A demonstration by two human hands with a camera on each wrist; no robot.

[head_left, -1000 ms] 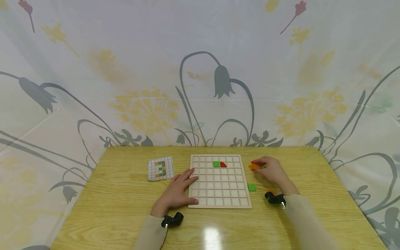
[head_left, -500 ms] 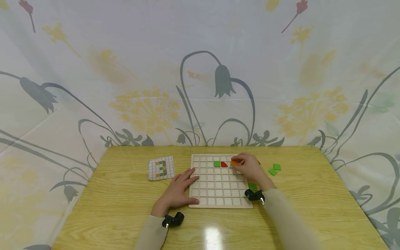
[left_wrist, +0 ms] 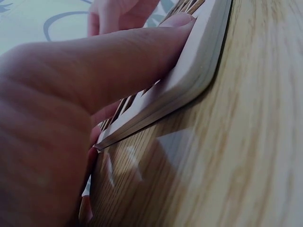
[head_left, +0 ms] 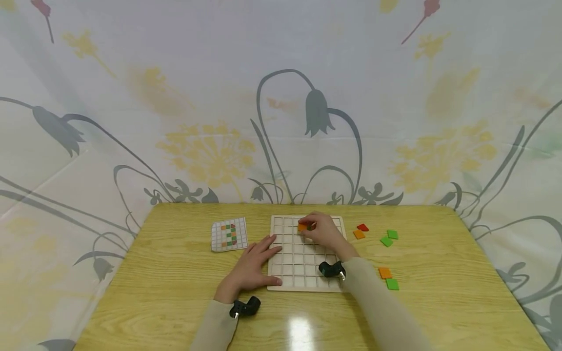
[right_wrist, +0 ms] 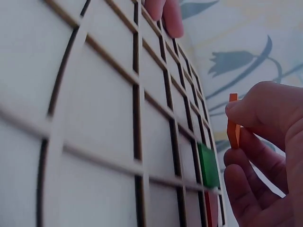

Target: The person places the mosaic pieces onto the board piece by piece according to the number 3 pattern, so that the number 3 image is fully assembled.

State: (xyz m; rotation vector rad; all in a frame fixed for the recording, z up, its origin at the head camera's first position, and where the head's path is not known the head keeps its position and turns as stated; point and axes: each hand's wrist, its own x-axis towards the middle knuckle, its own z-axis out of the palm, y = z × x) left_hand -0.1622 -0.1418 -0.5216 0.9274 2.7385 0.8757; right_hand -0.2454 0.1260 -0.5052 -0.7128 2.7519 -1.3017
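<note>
My right hand (head_left: 325, 233) pinches an orange square tile (head_left: 302, 227) over the upper part of the wooden grid board (head_left: 307, 289). In the right wrist view the orange tile (right_wrist: 233, 127) stands edge-on between thumb and fingers, apart from the board. A green square tile (right_wrist: 208, 165) and a red tile (right_wrist: 212, 208) sit in neighbouring cells there; the right hand mostly hides them in the head view. My left hand (head_left: 252, 265) lies spread at the board's left edge. Its thumb (left_wrist: 137, 52) rests on the frame near a corner.
A card (head_left: 230, 234) with a coloured grid pattern lies left of the board. Right of it are a red piece (head_left: 362, 227), an orange tile (head_left: 359, 234), two green tiles (head_left: 386, 241), another orange tile (head_left: 385, 272) and a further green tile (head_left: 392, 284). A patterned cloth hangs behind the table.
My right hand has carried the orange tile leftward from the table right of the board to over the board's upper cells. The left hand has stayed on the board's edge.
</note>
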